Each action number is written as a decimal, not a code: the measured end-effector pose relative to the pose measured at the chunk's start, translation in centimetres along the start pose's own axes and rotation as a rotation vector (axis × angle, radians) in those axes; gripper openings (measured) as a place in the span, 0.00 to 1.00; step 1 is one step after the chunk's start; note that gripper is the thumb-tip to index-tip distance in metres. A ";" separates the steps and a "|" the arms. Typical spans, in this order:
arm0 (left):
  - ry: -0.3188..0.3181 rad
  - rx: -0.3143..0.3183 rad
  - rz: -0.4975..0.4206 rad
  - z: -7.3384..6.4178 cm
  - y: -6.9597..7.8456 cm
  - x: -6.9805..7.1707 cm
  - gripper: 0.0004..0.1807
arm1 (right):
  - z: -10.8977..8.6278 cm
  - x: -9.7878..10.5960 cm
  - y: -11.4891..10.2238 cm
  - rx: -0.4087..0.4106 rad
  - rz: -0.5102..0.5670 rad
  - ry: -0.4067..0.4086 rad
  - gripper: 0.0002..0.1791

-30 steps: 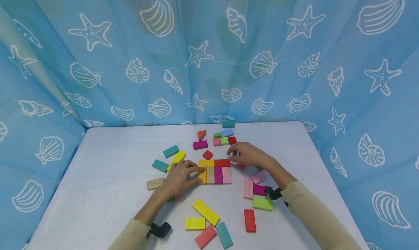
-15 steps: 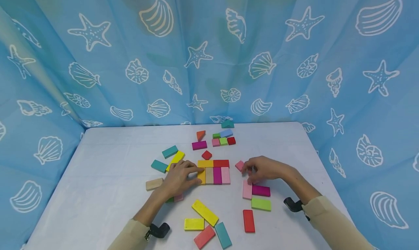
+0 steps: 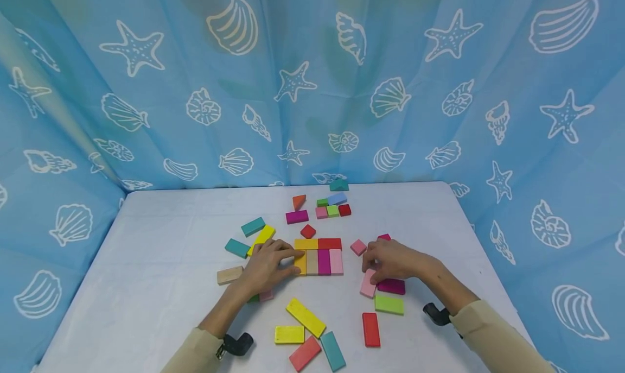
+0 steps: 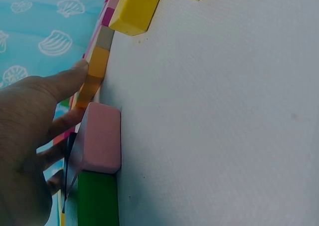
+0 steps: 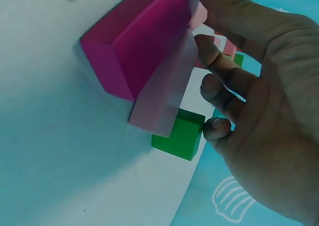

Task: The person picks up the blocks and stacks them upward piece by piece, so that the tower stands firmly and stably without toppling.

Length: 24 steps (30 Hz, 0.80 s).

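Note:
My left hand (image 3: pixel 268 264) rests at the left end of a row of wooden blocks, thumb and index finger touching the orange block (image 3: pixel 301 263). Beside that block stand a tan block (image 3: pixel 312 263), a magenta block (image 3: pixel 324 262) and a light pink block (image 3: pixel 336 261). A yellow-orange block (image 3: pixel 306 244) and a red block (image 3: pixel 330 244) lie along the far side. To the right, my right hand (image 3: pixel 396 260) pinches another pink block (image 3: pixel 368 286), which is slightly tilted. Close to it in the right wrist view are a magenta block (image 5: pixel 137 36) and a green block (image 5: pixel 184 136).
Loose blocks lie around the row on the white table (image 3: pixel 161 308), among them a lime block (image 3: pixel 389 305), a red block (image 3: pixel 371 329) and a yellow block (image 3: pixel 306 317). Small blocks sit at the back near the blue curtain (image 3: pixel 312 118).
My right hand has moved from the row's right end toward me and rightward, to the pink block. That block has turned a little. My left hand stays in place.

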State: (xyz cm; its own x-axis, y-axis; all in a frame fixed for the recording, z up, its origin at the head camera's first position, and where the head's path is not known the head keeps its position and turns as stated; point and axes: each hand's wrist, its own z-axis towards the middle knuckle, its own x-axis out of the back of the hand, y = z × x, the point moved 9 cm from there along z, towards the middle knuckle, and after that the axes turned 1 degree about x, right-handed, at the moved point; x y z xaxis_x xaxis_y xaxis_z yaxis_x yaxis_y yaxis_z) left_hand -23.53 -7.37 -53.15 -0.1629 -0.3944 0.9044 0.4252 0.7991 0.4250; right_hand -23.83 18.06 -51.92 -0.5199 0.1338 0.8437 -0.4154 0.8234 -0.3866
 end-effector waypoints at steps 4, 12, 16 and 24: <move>0.004 0.002 0.000 0.0 0.0 0.1 0.24 | 0.0 0.0 -0.1 0.006 -0.013 0.014 0.16; 0.005 0.004 -0.005 -0.1 0.0 0.1 0.25 | 0.1 -0.3 -0.2 0.041 -0.023 0.026 0.16; 0.003 0.000 -0.002 -0.1 0.0 0.0 0.25 | -0.2 -0.4 -0.6 0.090 -0.049 0.010 0.20; 0.005 -0.001 -0.005 0.0 0.0 0.1 0.24 | -0.2 -0.5 -1.4 0.112 -0.002 0.029 0.20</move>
State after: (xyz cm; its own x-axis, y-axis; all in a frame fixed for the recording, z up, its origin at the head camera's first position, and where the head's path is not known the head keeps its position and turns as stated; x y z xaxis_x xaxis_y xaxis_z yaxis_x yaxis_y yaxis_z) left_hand -23.52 -7.43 -53.07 -0.1604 -0.4008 0.9020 0.4252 0.7966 0.4296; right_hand -22.84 16.99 -51.71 -0.4980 0.1499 0.8541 -0.4980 0.7569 -0.4232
